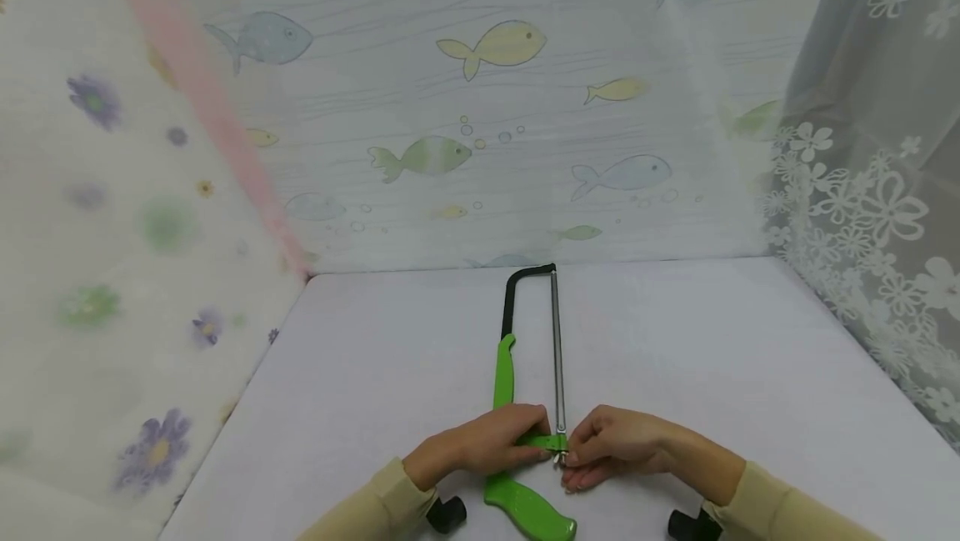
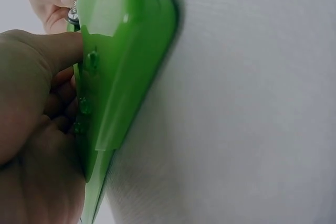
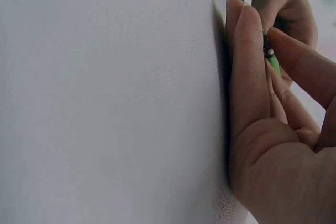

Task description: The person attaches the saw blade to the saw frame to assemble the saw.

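Note:
A hacksaw with a green handle [image 1: 528,509], a black bow [image 1: 510,299] and a grey blade [image 1: 557,349] lies on the table, its far end pointing away from me. My left hand [image 1: 498,441] reaches over the green frame and grips its short crosspiece [image 1: 543,442] near the blade's close end. At that end sits a small metal wing nut [image 1: 558,459], seen in the left wrist view as a shiny screw fitting [image 2: 73,14]. The fingertips of my right hand [image 1: 618,445] pinch at the wing nut, partly covering it; in the right wrist view the fingers hide most of it.
The white-covered table [image 1: 397,333] extends around the saw. Behind it hangs a fish-print curtain [image 1: 495,107], with a flower-print cloth [image 1: 97,274] at the left and a lace curtain [image 1: 885,216] at the right. Dark wrist cameras [image 1: 447,515] sit below both sleeves.

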`<action>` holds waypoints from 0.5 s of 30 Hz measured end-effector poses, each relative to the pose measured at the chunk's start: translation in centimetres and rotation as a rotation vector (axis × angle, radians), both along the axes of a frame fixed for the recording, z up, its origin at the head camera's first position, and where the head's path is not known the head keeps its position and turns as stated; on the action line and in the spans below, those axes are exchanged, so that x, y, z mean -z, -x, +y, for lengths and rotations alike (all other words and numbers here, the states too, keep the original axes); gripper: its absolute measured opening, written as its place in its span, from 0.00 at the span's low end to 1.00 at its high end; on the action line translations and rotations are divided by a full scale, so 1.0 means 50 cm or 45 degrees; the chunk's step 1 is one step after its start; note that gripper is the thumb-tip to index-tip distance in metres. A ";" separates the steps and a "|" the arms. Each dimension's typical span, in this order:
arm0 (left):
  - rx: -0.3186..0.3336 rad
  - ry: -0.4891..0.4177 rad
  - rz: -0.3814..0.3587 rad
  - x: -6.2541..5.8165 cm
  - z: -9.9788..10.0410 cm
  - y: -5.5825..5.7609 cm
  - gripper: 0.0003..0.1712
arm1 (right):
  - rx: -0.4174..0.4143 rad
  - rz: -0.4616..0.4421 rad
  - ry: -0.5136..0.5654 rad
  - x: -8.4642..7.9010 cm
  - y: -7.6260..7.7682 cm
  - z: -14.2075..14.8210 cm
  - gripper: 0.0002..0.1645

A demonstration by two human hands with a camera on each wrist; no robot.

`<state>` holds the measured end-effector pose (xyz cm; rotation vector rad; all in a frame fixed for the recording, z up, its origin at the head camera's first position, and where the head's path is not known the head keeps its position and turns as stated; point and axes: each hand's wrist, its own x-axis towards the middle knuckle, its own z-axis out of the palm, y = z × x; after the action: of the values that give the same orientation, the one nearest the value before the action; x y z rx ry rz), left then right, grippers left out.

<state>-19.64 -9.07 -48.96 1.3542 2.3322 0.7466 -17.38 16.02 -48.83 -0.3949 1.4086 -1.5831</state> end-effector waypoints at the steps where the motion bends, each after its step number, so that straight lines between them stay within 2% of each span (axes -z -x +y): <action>1: 0.001 -0.002 0.002 0.000 0.000 0.000 0.05 | -0.003 -0.023 0.011 0.001 0.001 0.001 0.13; 9: -0.001 -0.013 -0.015 -0.002 0.003 -0.001 0.04 | -0.035 -0.056 0.061 0.002 0.003 0.007 0.11; 15: -0.016 -0.032 0.003 0.003 0.003 0.001 0.04 | -0.021 0.015 0.019 -0.003 -0.002 0.003 0.13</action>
<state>-19.67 -8.94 -49.13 1.3530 2.3430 0.7803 -17.27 16.15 -48.66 -0.4242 1.3994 -1.5813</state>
